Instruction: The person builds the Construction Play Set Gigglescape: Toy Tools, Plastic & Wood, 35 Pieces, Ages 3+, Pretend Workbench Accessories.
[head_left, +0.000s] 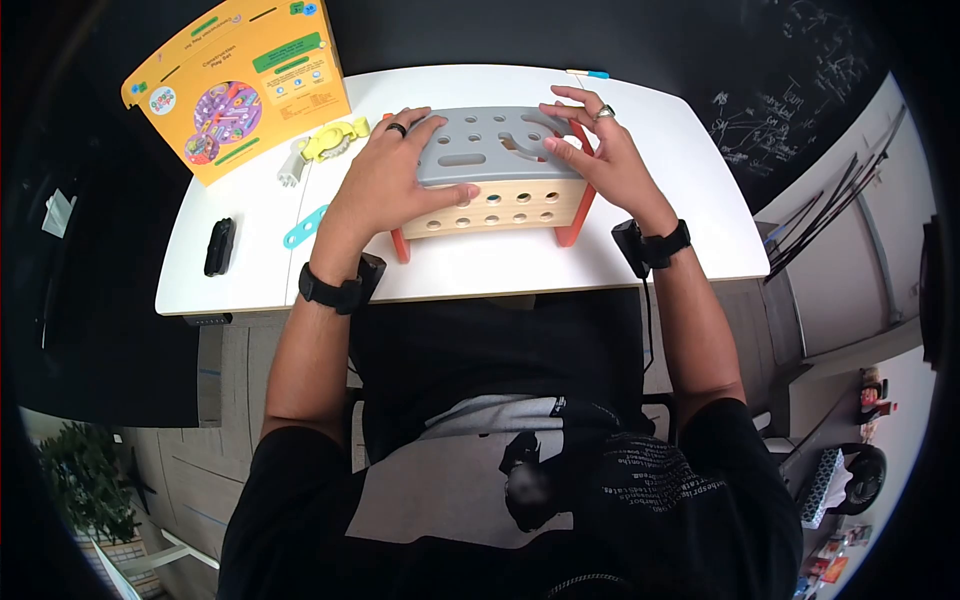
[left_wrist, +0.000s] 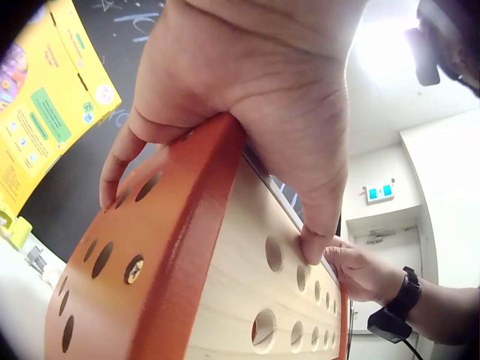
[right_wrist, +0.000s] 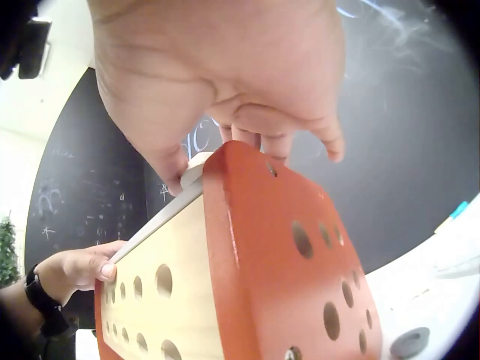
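Observation:
A toy workbench (head_left: 505,168) stands on the white table, with a grey holed top, a pale wooden front panel and red end panels (right_wrist: 259,225). My left hand (head_left: 385,185) grips its left end. The left thumb lies along the wooden front (left_wrist: 225,262), while the other fingers reach over the top and the red end panel. At the right end my right hand (head_left: 615,165) is spread over the top corner, fingers extended. Its thumb meets the edge of the grey top in the right wrist view, and the other fingers show behind the red panel.
A yellow Construction Play Set box (head_left: 240,85) stands at the back left. Before it lie yellow and pale grey toy pieces (head_left: 325,145). A teal holed strip (head_left: 304,228) and a black case (head_left: 219,247) lie on the table (head_left: 260,275) at left. A marker (head_left: 590,74) rests at the back edge.

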